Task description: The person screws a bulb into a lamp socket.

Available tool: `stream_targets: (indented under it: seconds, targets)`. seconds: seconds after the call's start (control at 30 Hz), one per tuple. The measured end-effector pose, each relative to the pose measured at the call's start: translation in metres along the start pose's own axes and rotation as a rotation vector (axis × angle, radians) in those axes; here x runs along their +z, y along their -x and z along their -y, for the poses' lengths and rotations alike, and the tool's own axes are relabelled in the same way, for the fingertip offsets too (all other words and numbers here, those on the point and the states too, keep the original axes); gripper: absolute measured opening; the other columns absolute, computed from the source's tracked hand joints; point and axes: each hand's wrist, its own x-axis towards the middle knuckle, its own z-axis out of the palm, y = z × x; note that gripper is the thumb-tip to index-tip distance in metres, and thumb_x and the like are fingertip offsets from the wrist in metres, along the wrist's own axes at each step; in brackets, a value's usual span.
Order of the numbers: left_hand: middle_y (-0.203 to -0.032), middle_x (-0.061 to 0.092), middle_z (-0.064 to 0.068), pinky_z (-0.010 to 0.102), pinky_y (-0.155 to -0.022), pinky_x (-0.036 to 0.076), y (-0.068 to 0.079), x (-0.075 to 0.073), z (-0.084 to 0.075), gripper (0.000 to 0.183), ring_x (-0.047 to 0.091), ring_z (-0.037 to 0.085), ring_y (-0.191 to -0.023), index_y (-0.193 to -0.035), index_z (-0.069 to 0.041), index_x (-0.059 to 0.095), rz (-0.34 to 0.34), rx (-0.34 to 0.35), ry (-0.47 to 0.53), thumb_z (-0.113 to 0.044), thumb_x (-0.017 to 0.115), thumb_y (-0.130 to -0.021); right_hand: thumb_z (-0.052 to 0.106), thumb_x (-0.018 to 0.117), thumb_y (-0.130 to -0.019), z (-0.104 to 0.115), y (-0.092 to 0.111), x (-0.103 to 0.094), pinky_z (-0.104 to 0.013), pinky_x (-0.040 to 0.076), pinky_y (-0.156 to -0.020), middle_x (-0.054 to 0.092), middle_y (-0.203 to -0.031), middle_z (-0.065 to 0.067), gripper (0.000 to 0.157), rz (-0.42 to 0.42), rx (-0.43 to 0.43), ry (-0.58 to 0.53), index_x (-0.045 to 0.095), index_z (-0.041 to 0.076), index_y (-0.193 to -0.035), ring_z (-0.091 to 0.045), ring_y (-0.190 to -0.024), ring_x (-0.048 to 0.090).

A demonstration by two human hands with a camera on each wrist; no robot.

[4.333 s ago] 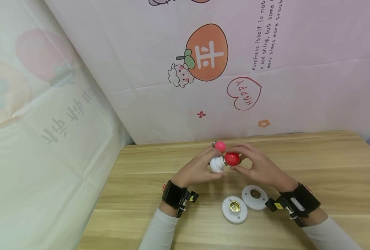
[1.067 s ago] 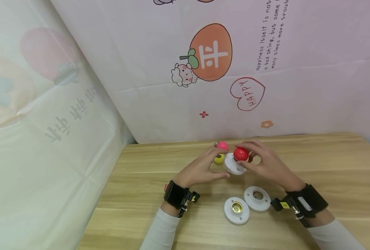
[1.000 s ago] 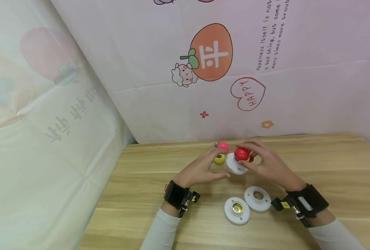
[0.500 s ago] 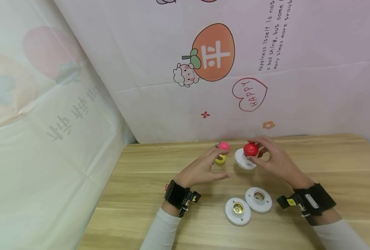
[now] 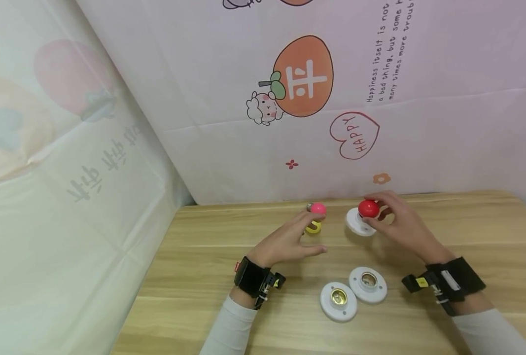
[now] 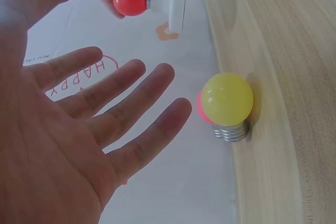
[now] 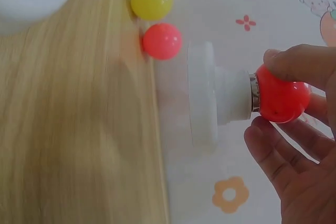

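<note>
My right hand (image 5: 406, 224) pinches a red light bulb (image 5: 368, 208) between thumb and fingers. The bulb's metal base sits in a round white lamp holder (image 7: 202, 98), which hangs from it tilted; in the right wrist view the holder's disc is apart from the tabletop. My left hand (image 5: 285, 241) holds nothing, its fingers spread and relaxed. Just beyond its fingers lie a pink bulb (image 5: 318, 209) and a yellow bulb (image 6: 227, 98). In the head view the left fingers hide part of the yellow one.
Two more white lamp holders lie side by side, sockets up: one with a brass-coloured socket (image 5: 338, 297), another with a darker socket (image 5: 368, 279). The wooden table (image 5: 192, 276) ends at a printed cloth backdrop (image 5: 236, 162); another cloth (image 5: 112, 197) hangs on the left.
The red bulb came together with its lamp holder away from the left hand, moving right and toward the backdrop in my right hand. The left hand, which earlier gripped the holder, has stayed in place.
</note>
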Motion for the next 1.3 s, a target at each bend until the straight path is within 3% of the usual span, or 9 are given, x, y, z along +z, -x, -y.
stream_targets:
  seconds: [0.23,0.47,0.77,1.07,1.3]
  targets:
    - [-0.152,0.053,-0.002,0.029,-0.112,0.051,0.001,0.0,0.0,0.071,0.061,0.017,-0.133,-0.157,-0.025,0.044,0.004,0.001,0.001,-0.041,0.079,-0.096,0.004,0.086,-0.086,-0.013,0.001,-0.005,-0.01,0.051,-0.078,0.064,-0.126,-0.015,0.057,0.018,0.053,0.02,0.062,0.0,-0.137,-0.001,-0.095,0.055]
    - [-0.148,0.056,0.001,0.038,-0.113,0.053,0.0,0.0,-0.001,0.071,0.062,0.019,-0.132,-0.156,-0.021,0.045,0.008,0.013,0.004,-0.037,0.08,-0.097,0.006,0.086,-0.088,-0.028,0.002,-0.01,-0.006,0.048,-0.078,0.063,-0.125,-0.018,0.056,0.009,0.103,0.025,0.061,-0.001,-0.138,0.002,-0.096,0.051]
    - [-0.145,0.058,0.003,0.033,-0.112,0.053,0.001,0.001,-0.002,0.068,0.062,0.018,-0.131,-0.155,-0.019,0.046,0.013,0.007,-0.004,-0.034,0.079,-0.097,0.008,0.085,-0.089,-0.041,0.003,-0.011,-0.005,0.047,-0.076,0.061,-0.127,-0.022,0.057,0.024,0.149,0.032,0.06,-0.003,-0.139,-0.004,-0.098,0.051]
    - [-0.144,0.058,0.003,0.034,-0.112,0.053,-0.001,0.002,-0.002,0.067,0.061,0.017,-0.132,-0.155,-0.019,0.046,0.019,0.01,0.0,-0.034,0.078,-0.098,0.007,0.085,-0.089,-0.052,0.005,-0.014,-0.004,0.046,-0.074,0.059,-0.126,-0.026,0.057,0.018,0.164,0.058,0.059,-0.006,-0.138,-0.027,-0.1,0.057]
    - [-0.147,0.058,0.005,0.027,-0.114,0.048,-0.001,0.003,-0.003,0.068,0.058,0.016,-0.136,-0.157,-0.019,0.046,0.027,-0.012,-0.007,-0.036,0.077,-0.099,0.006,0.081,-0.092,-0.06,0.006,-0.016,-0.003,0.043,-0.074,0.057,-0.129,-0.028,0.056,0.035,0.19,0.057,0.056,-0.008,-0.14,-0.038,-0.104,0.06]
